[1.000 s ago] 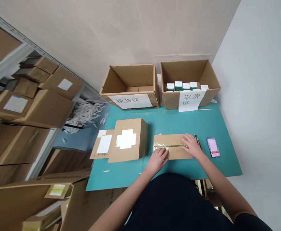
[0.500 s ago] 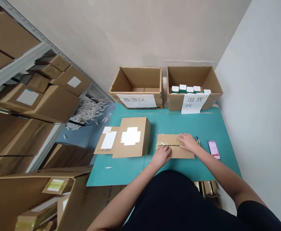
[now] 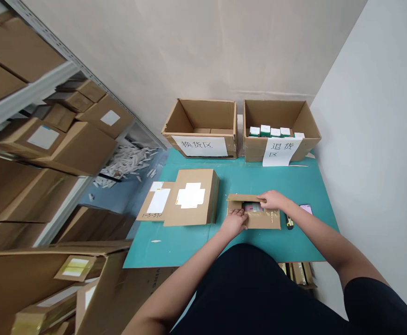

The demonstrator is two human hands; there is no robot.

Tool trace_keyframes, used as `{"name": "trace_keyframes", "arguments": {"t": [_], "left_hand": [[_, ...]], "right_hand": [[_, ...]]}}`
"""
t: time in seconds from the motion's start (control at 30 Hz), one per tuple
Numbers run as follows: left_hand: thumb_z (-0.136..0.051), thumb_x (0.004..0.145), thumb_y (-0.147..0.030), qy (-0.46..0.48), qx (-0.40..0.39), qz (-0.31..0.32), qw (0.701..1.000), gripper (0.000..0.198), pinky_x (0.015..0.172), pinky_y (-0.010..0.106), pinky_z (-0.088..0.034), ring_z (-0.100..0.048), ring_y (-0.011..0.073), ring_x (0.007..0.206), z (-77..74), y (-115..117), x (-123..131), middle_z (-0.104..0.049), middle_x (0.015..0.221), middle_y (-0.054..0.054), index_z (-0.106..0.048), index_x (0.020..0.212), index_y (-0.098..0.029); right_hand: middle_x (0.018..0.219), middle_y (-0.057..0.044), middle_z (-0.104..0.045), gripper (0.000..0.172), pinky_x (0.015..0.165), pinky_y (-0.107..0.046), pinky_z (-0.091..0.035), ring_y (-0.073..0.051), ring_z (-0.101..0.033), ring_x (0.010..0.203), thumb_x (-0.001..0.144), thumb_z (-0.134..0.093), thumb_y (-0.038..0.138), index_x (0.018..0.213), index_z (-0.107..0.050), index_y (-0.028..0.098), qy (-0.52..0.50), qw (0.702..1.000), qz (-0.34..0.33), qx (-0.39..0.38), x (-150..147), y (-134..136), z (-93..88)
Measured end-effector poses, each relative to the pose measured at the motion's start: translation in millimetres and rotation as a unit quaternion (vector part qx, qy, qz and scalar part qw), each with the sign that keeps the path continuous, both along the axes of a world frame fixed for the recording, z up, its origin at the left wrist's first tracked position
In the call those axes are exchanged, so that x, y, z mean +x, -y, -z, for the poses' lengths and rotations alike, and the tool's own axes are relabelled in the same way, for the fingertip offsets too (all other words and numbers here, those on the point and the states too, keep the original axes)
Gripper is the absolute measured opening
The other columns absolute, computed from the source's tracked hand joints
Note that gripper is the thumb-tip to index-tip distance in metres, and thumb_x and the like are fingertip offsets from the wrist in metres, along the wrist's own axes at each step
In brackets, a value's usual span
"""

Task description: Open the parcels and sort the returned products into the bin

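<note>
A small taped cardboard box (image 3: pixel 259 221) lies on the teal mat (image 3: pixel 175 246) with its top flaps parted. Inside the opening shows a pink and green item (image 3: pixel 252 208), partly hidden by my fingers. My right hand (image 3: pixel 275 200) is at the far flap, fingers curled over its edge. My left hand (image 3: pixel 234 221) grips the near left corner and flap. To the right of the box lie a yellow and black utility knife (image 3: pixel 289 222) and a phone (image 3: pixel 306 209), the phone partly behind my right forearm.
A larger labelled carton (image 3: pixel 192 197) stands left of my hands. Two open cartons with paper signs stand at the back, one (image 3: pixel 199 116) nearly bare, the other (image 3: pixel 280 114) holding several small white-and-green boxes. Shelves of cartons line the left; walls bound the back and right.
The box's taped top has opened, exposing its contents. The utility knife now lies nearer my side of the mat, and my right forearm crosses nearer the phone.
</note>
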State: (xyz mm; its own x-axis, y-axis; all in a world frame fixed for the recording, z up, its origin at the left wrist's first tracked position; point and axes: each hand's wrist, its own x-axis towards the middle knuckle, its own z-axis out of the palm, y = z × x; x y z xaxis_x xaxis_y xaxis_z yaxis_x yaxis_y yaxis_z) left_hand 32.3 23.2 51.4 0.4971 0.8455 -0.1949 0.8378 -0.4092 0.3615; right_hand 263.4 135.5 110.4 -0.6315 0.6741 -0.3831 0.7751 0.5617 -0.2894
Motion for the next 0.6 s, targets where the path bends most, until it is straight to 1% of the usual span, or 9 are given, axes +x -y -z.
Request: {"name": "trace_keyframes", "arguments": {"t": [0.1, 0.17, 0.2, 0.27, 0.37, 0.4, 0.43, 0.5, 0.6], "left_hand": [[-0.087, 0.07, -0.03, 0.01, 0.012, -0.011, 1.0, 0.062, 0.101, 0.048, -0.046, -0.059, 0.0338, 0.117, -7.3, -3, 2, -0.063, 0.124, 0.013, -0.059, 0.126, -0.024], [-0.089, 0.067, -0.031, 0.014, 0.029, -0.022, 0.999, 0.074, 0.099, 0.047, -0.046, -0.058, 0.0339, 0.114, -11.6, -3, 3, -0.061, 0.121, 0.013, -0.054, 0.132, -0.023], [-0.09, 0.066, -0.031, 0.014, 0.038, -0.025, 0.999, 0.076, 0.098, 0.047, -0.046, -0.057, 0.0342, 0.113, -13.6, -3, 4, -0.06, 0.12, 0.013, -0.053, 0.133, -0.022], [-0.086, 0.071, -0.031, 0.009, 0.051, -0.028, 0.998, 0.065, 0.095, 0.047, -0.045, -0.057, 0.0339, 0.111, -17.6, -1, 5, -0.059, 0.117, 0.012, -0.055, 0.128, -0.022], [-0.067, 0.088, -0.025, 0.006, 0.064, -0.025, 0.998, 0.028, 0.091, 0.045, -0.046, -0.057, 0.03, 0.104, -23.7, 7, 6, -0.058, 0.107, 0.009, -0.059, 0.115, -0.023], [-0.06, 0.092, -0.022, 0.006, 0.065, -0.02, 0.998, 0.019, 0.09, 0.044, -0.047, -0.057, 0.0285, 0.102, -25.7, 11, 6, -0.058, 0.104, 0.008, -0.06, 0.111, -0.023], [-0.054, 0.094, -0.018, 0.005, 0.064, -0.01, 0.998, 0.016, 0.088, 0.043, -0.047, -0.058, 0.0272, 0.099, -27.6, 16, 6, -0.058, 0.102, 0.008, -0.06, 0.107, -0.023], [-0.048, 0.095, -0.013, -0.003, 0.052, 0.016, 0.998, 0.018, 0.084, 0.04, -0.048, -0.058, 0.0257, 0.096, -30.8, 28, 6, -0.059, 0.098, 0.008, -0.061, 0.102, -0.023], [-0.049, 0.094, -0.01, -0.008, 0.021, 0.046, 0.999, 0.019, 0.08, 0.037, -0.05, -0.06, 0.0249, 0.095, -34.6, 44, 4, -0.061, 0.097, 0.008, -0.062, 0.099, -0.023]], "right_hand": [[0.114, -0.002, -0.079, 0.046, 0.075, -0.03, -0.052, -0.024, -0.074, 0.091, 0.086, -0.053, 0.03, 0.128, -0.072, 0.032, -0.01, 0.999, 0.024, -0.045, 1, -13, -9.4], [0.115, -0.002, -0.078, 0.044, 0.074, -0.03, -0.052, -0.025, -0.073, 0.093, 0.085, -0.054, 0.029, 0.124, -0.074, 0.032, -0.001, 0.999, 0.035, -0.035, 0, -19, -15.1], [0.116, -0.003, -0.078, 0.043, 0.074, -0.031, -0.051, -0.026, -0.073, 0.094, 0.084, -0.054, 0.029, 0.121, -0.076, 0.032, 0.007, 0.999, 0.04, -0.022, -1, -21, -17.6], [0.114, -0.005, -0.079, 0.041, 0.072, -0.031, -0.051, -0.027, -0.073, 0.095, 0.083, -0.054, 0.026, 0.118, -0.077, 0.03, 0.024, 0.999, 0.042, 0.007, -4, -22, -21.5], [0.109, -0.007, -0.08, 0.039, 0.071, -0.03, -0.049, -0.026, -0.073, 0.092, 0.084, -0.053, 0.023, 0.115, -0.076, 0.028, 0.039, 0.997, 0.045, 0.04, -7, -23, -24.6], [0.107, -0.007, -0.08, 0.039, 0.072, -0.03, -0.049, -0.026, -0.073, 0.091, 0.085, -0.053, 0.023, 0.116, -0.075, 0.027, 0.041, 0.997, 0.052, 0.049, -8, -24, -24.7], [0.107, -0.007, -0.08, 0.039, 0.073, -0.031, -0.049, -0.026, -0.073, 0.091, 0.086, -0.052, 0.023, 0.119, -0.074, 0.027, 0.043, 0.996, 0.061, 0.056, -8, -26, -24.5], [0.109, -0.008, -0.079, 0.042, 0.075, -0.032, -0.049, -0.027, -0.072, 0.093, 0.089, -0.051, 0.024, 0.126, -0.069, 0.026, 0.045, 0.993, 0.083, 0.066, -8, -30, -22.6], [0.114, -0.01, -0.076, 0.047, 0.078, -0.034, -0.05, -0.027, -0.07, 0.096, 0.093, -0.046, 0.024, 0.138, -0.059, 0.023, 0.046, 0.991, 0.107, 0.07, -7, -37, -16.6]]}}
